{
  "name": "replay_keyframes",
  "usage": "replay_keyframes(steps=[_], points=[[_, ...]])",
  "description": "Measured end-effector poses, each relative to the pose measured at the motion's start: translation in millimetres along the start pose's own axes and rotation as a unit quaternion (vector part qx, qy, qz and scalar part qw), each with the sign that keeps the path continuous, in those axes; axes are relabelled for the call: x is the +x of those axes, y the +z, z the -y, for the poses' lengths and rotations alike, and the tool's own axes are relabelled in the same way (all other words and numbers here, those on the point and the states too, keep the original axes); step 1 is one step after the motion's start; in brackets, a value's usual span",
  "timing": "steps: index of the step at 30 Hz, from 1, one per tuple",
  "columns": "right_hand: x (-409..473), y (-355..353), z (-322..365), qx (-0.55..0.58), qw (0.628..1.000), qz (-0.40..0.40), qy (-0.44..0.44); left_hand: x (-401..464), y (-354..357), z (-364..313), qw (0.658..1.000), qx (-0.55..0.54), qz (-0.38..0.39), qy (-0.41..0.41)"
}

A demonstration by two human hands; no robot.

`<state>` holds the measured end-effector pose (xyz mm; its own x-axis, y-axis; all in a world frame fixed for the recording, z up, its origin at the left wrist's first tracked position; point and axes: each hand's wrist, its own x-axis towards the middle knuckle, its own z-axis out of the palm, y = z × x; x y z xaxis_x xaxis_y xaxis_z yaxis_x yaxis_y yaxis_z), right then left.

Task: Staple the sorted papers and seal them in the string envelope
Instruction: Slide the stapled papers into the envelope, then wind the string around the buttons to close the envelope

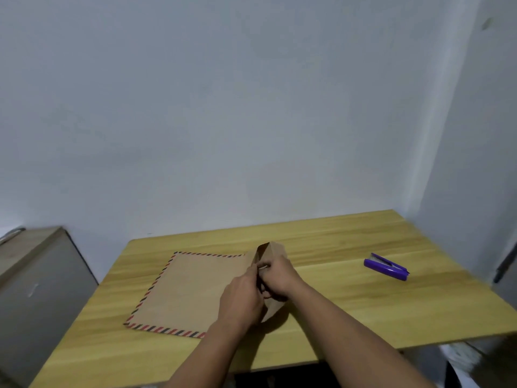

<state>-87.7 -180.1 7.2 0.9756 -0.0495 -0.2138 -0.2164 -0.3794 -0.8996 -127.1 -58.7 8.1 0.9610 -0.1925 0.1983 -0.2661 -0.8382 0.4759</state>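
Observation:
A brown string envelope [184, 289] with a red and black striped border lies flat on the wooden table [349, 303]. Its flap [272, 252] at the right end stands partly raised. My left hand [242, 299] and my right hand [279, 277] meet at the flap, fingers pinched together around the thin closure string [263, 266]. The papers are not visible; whether they are inside the envelope I cannot tell. A purple stapler [386, 267] rests on the table to the right, apart from both hands.
A grey-brown cabinet [36, 298] stands left of the table. A pale wall rises behind. The table's front edge cuts across the lower right, with dark floor and something white [461, 359] below it.

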Motion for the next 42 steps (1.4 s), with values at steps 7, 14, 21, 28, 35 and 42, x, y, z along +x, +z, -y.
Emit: replay_keyframes(steps=[7, 14, 21, 28, 35, 42], points=[[-22.9, -29.9, -29.7, -0.038, 0.982, -0.182, 0.021, 5.1, 8.4, -19.9, 0.999, 0.024, -0.003, -0.033], [-20.5, -62.8, -48.4, -0.008, 0.997, -0.028, 0.067, -1.9, 8.8, -25.3, 0.994, 0.092, 0.040, 0.033], [50.4, -132.0, -7.2, -0.409, 0.901, 0.070, 0.127, 30.1, 1.5, 44.0, 0.982, 0.159, 0.089, 0.059], [146.8, -86.3, 14.2, -0.487, 0.870, -0.071, -0.010, 68.7, 16.8, 85.5, 0.961, 0.192, 0.150, 0.129], [180.5, -27.6, -1.8, -0.541, 0.828, -0.065, -0.128, 73.3, 50.8, 95.9, 0.974, 0.172, 0.145, 0.032], [132.4, -14.1, -48.8, -0.464, 0.856, -0.020, -0.226, 34.0, 69.0, 55.6, 0.978, 0.179, 0.083, -0.068]])
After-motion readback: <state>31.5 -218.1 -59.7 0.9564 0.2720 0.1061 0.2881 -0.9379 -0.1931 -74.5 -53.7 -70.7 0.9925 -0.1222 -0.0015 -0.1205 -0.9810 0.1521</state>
